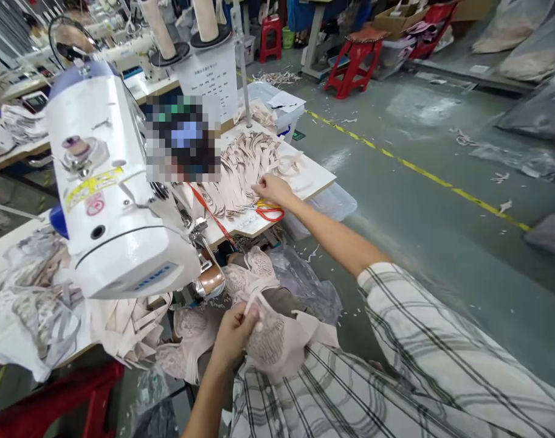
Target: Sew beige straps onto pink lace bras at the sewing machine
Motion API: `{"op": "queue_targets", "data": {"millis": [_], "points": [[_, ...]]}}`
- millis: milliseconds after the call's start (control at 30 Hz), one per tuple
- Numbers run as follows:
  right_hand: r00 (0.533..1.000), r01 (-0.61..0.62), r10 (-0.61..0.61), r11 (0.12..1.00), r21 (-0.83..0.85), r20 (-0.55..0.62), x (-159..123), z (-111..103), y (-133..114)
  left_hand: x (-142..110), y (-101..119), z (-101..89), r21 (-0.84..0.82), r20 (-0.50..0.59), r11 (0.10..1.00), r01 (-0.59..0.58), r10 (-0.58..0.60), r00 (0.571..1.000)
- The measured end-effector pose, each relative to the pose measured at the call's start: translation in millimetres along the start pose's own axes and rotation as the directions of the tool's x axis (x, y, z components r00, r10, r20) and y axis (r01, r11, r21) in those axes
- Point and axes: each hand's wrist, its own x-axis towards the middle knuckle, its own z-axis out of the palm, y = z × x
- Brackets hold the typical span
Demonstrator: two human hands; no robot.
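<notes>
My left hand (234,331) is closed on a pale pink lace garment piece (268,340) held over my lap, just below the head of a white sewing machine (108,182). My right hand (272,190) reaches out to the far end of the table and rests, fingers curled, on a fanned pile of pink fabric strips (241,170). Red-handled scissors (268,212) lie right under that hand. Whether the fingers pinch a strip is unclear.
More pink and grey fabric pieces (44,304) are heaped on the table left of the machine. Thread cones (158,30) stand behind it. A clear plastic bin (332,204) sits under the table end; red stools (357,61) stand across the grey floor with its yellow line.
</notes>
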Motion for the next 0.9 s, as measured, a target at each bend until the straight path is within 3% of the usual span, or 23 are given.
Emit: {"op": "queue_targets", "data": {"millis": [100, 200, 367, 533, 633, 800, 900], "points": [[0.993, -0.081, 0.075, 0.994, -0.068, -0.085, 41.2, 0.3, -0.3, -6.4, 0.1, -4.6, 0.016, -0.225, 1.0, 0.002, 0.001, 0.974], [0.969, -0.167, 0.145, 0.981, -0.098, -0.199, 53.3, -4.0, 7.6, -11.4, -3.1, -7.9, 0.058, -0.336, 0.998, 0.04, -0.018, 0.942], [0.945, -0.283, 0.256, 0.951, -0.12, -0.201, 62.6, -8.6, 30.1, -13.0, -1.6, -9.7, 0.066, -0.349, 0.996, 0.052, -0.026, 0.937], [0.953, -0.257, 0.225, 0.954, -0.151, -0.202, 63.3, -4.0, 36.2, -18.2, -6.0, -15.2, 0.042, -0.362, 0.997, 0.065, -0.045, 0.931], [0.954, -0.245, 0.2, 0.949, -0.2, -0.221, 53.5, -1.5, 36.9, -23.9, -13.1, -18.2, 0.024, -0.386, 0.997, 0.072, -0.057, 0.921], [0.981, -0.18, 0.146, 0.937, -0.298, -0.131, 26.2, -0.6, 40.1, -30.1, -18.2, -19.7, 0.0, -0.406, 0.998, 0.065, -0.059, 0.912], [0.981, -0.161, 0.11, 0.921, -0.354, -0.161, 6.5, -7.4, 42.1, -30.6, -17.1, -20.8, 0.008, -0.397, 0.999, 0.04, -0.034, 0.917]]}}
